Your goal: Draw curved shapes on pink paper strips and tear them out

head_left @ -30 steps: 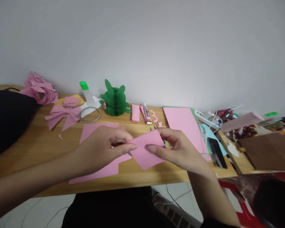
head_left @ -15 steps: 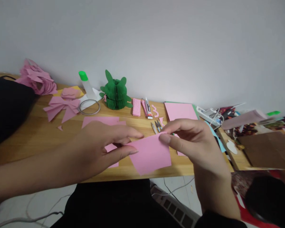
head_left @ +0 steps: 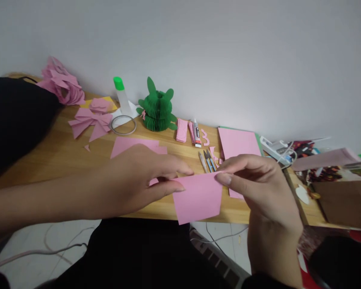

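A small pink paper piece (head_left: 198,198) hangs over the front edge of the wooden table (head_left: 63,154), held by both hands. My left hand (head_left: 138,178) pinches its left edge between thumb and fingers. My right hand (head_left: 258,184) pinches its upper right corner. Under my left hand lies a larger pink sheet (head_left: 132,145) flat on the table. Small tools, a pen and snips (head_left: 208,160), lie just behind the held paper.
Along the back stand a green honeycomb paper ornament (head_left: 158,106), a glue bottle with a green cap (head_left: 122,96), a glue tube (head_left: 197,136), a tape ring (head_left: 123,124) and pink paper bows (head_left: 90,120). Another pink sheet (head_left: 239,142) and cluttered papers and cables (head_left: 289,150) lie at the right.
The held pink piece has turned from a diamond tilt to nearly square and come closer to the table's front edge. My right hand shifted its grip to the upper right corner.
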A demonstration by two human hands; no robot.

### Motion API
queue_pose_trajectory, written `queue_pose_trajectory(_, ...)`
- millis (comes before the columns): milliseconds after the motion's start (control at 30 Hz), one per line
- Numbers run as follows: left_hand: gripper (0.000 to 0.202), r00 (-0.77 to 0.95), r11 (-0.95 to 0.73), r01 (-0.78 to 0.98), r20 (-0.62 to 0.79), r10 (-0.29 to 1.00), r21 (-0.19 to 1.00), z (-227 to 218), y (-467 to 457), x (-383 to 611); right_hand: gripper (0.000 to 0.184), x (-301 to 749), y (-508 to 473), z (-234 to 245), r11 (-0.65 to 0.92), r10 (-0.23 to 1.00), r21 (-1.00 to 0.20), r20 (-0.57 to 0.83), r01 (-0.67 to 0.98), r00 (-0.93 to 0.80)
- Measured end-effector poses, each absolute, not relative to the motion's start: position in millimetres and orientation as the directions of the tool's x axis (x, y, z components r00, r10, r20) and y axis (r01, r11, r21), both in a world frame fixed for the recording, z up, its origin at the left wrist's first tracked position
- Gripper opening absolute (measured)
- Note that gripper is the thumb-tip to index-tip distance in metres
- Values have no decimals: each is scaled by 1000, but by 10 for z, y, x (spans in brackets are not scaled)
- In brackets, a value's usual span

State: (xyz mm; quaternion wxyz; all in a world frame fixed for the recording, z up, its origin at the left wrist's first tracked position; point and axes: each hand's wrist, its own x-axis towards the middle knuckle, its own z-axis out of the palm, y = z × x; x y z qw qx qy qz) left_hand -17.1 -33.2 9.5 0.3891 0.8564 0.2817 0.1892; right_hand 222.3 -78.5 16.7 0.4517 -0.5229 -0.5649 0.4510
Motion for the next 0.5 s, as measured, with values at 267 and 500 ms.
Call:
queue_pose_trajectory(267, 19, 784, -605, 279, 187, 592, 746, 44, -304, -206, 9, 2198, -791, 160, 41, 997, -981, 28, 189, -70)
queue_pose_trajectory(500, 19, 799, -580, 260, 165, 578, 772, -20, -283, -189, 7, 2200, -759, 68, 73, 997, -972, 64, 222, -49)
